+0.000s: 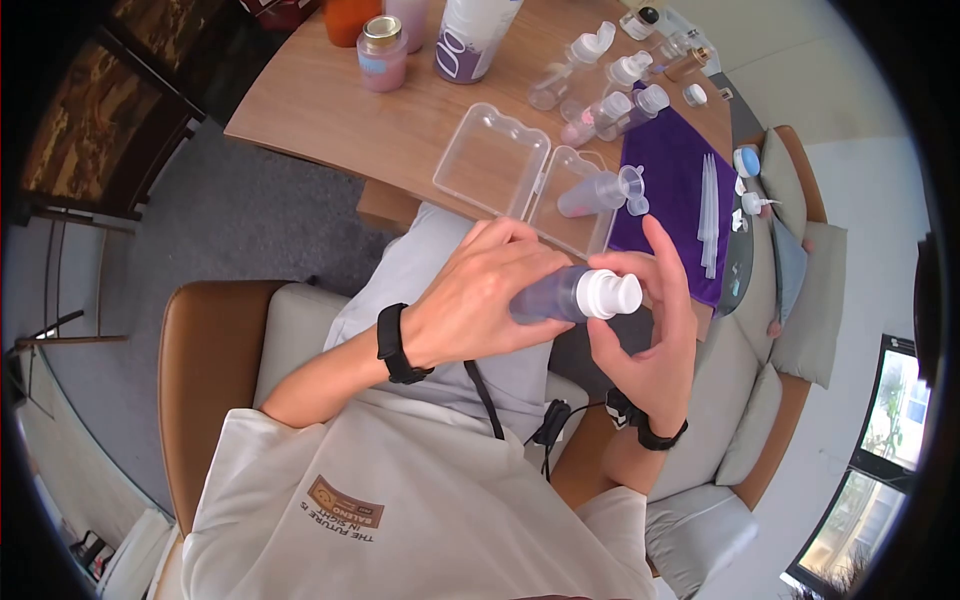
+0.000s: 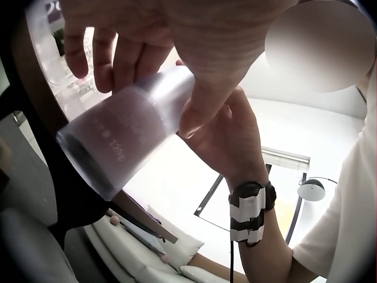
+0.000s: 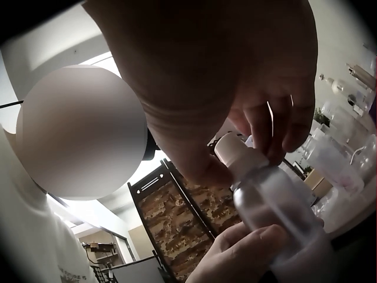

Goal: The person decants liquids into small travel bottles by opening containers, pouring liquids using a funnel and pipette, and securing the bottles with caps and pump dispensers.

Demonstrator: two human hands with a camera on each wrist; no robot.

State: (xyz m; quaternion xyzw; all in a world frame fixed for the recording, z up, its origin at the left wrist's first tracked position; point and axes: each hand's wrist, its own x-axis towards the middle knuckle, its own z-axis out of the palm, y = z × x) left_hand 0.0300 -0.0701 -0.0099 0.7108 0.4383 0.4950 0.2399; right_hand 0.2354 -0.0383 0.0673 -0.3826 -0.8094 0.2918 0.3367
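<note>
My left hand [image 1: 475,285] grips a clear, frosted-looking pump bottle [image 1: 546,294] round its body, thumb on the near side. The bottle lies tilted, its white pump top [image 1: 608,294] pointing right. My right hand [image 1: 660,330] pinches the collar of that top between thumb and index finger, while its other fingers stand off. Small print shows on the bottle body [image 2: 121,138] in the left wrist view, with the base at lower left. The right wrist view shows the white top [image 3: 232,150] between thumb and fingers.
An opened clear plastic case [image 1: 492,160] lies at the table edge, a small funnel-topped bottle [image 1: 598,192] in it. Beside it are a purple cloth [image 1: 655,160] and clear pipettes [image 1: 709,215]. Several clear bottles [image 1: 570,75], a pink jar [image 1: 382,65] and a white-purple tub [image 1: 475,40] stand behind.
</note>
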